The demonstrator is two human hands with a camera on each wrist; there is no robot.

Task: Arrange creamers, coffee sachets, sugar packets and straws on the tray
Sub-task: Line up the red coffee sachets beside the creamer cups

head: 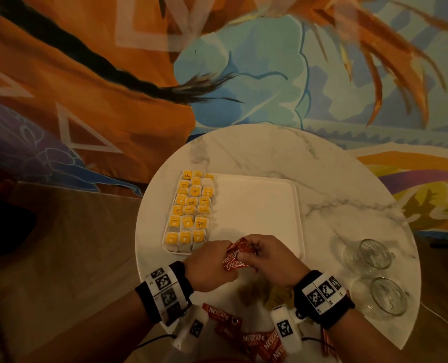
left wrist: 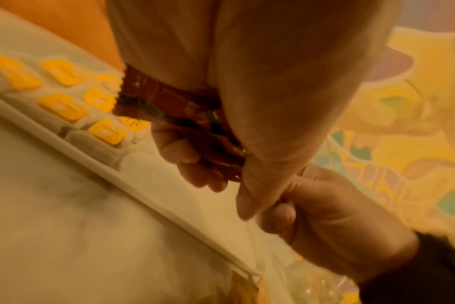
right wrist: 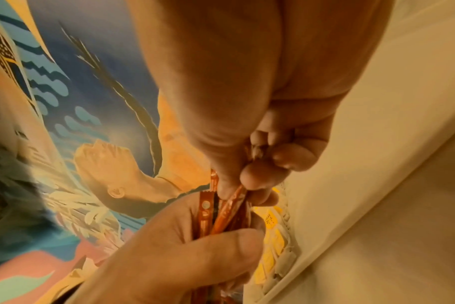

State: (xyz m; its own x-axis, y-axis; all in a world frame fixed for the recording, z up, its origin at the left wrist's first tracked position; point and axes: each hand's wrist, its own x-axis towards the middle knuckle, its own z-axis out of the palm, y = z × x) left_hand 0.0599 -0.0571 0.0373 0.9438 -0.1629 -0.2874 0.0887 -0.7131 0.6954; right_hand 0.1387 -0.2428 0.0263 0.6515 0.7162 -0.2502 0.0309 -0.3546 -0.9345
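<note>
Both of your hands are meeting over the near edge of the white tray [head: 257, 197], and together they are gripping a small bunch of red coffee sachets [head: 234, 258]. Your left hand [head: 209, 263] is curling its fingers and thumb around one end of the bunch, while your right hand [head: 272, 260] is pinching the other end between thumb and fingertips; the right wrist view is showing several sachets standing edge-on between the two grips. The bunch is hanging just above the tray's front rim, not lying on it.

Tea bags with yellow tags [head: 191, 208] are filling the left part of the tray in rows, right beside your left hand. More loose red sachets [head: 254, 339] are lying on the round marble table [head: 322, 179] near your wrists, with some brown packets [head: 251, 292] between them and the tray. Two clear glass cups [head: 374, 273] are sitting on the table to your right, apart from the tray.
</note>
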